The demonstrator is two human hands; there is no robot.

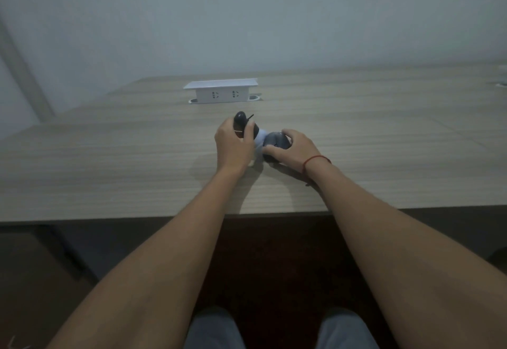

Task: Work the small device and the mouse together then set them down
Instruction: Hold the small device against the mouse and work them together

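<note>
A small black device (242, 118) with a thin black strap sticks up out of my left hand (233, 147), which is closed around its lower part above the wooden table (109, 162). Just to the right, my right hand (295, 149) grips a dark grey mouse (275, 140) from the right side and below. A pale whitish patch (260, 140) shows between the device and the mouse; I cannot tell what it is. The two objects sit close together, almost touching. Fingers hide the underside of both.
A white pop-up socket box (220, 92) stands on the table behind my hands, with cable holes at its ends. The table's near edge (164, 217) runs just above my forearms. A grey wall rises behind the table.
</note>
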